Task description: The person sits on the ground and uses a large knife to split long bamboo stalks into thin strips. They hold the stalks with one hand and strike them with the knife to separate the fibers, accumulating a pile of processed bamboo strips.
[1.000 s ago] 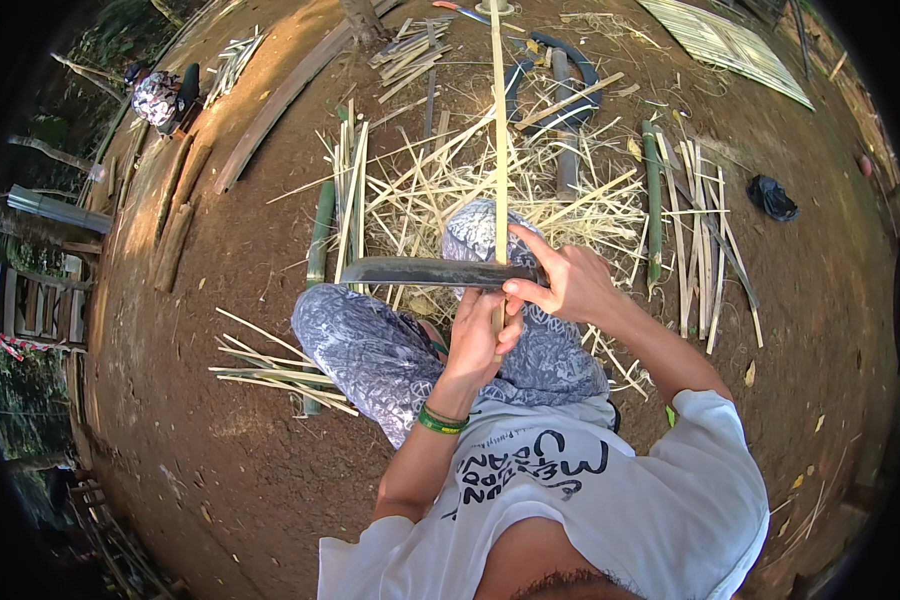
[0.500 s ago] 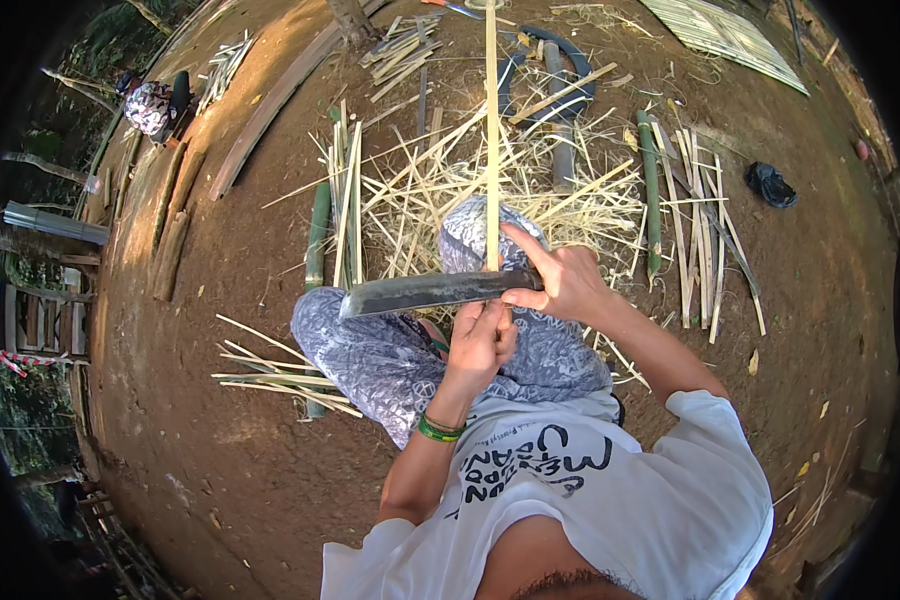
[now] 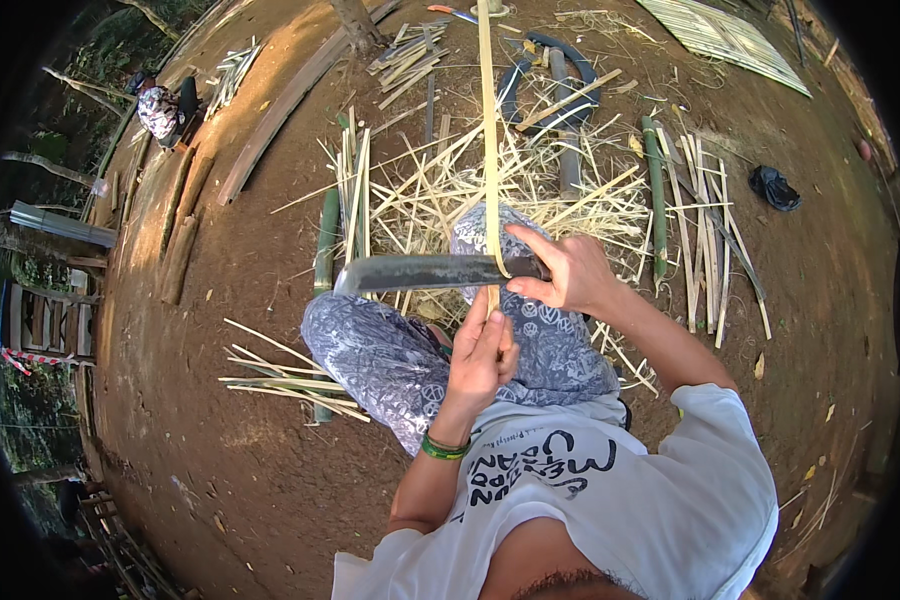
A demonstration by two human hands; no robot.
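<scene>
My left hand is closed, pinching the near end of a long pale bamboo strip just in front of my lap. The strip runs straight away from me, past my raised knee. My right hand grips the handle of a machete, which is mostly hidden by the fingers. The dark, wide blade lies crosswise over the strip, its tip pointing left above my other knee. Where blade and strip meet, the strip bends in a small curl. My right index finger stretches forward beside the strip.
Pale shavings heap up beyond my knees. Green bamboo poles and cut strips lie on both sides. Further off are a black ring-shaped object, a black plastic bag, a woven panel and another person crouching at left.
The machete has slid slightly away from my left hand along the strip, so a short length now shows between them. The strip has curled at the blade. The view has shifted slightly.
</scene>
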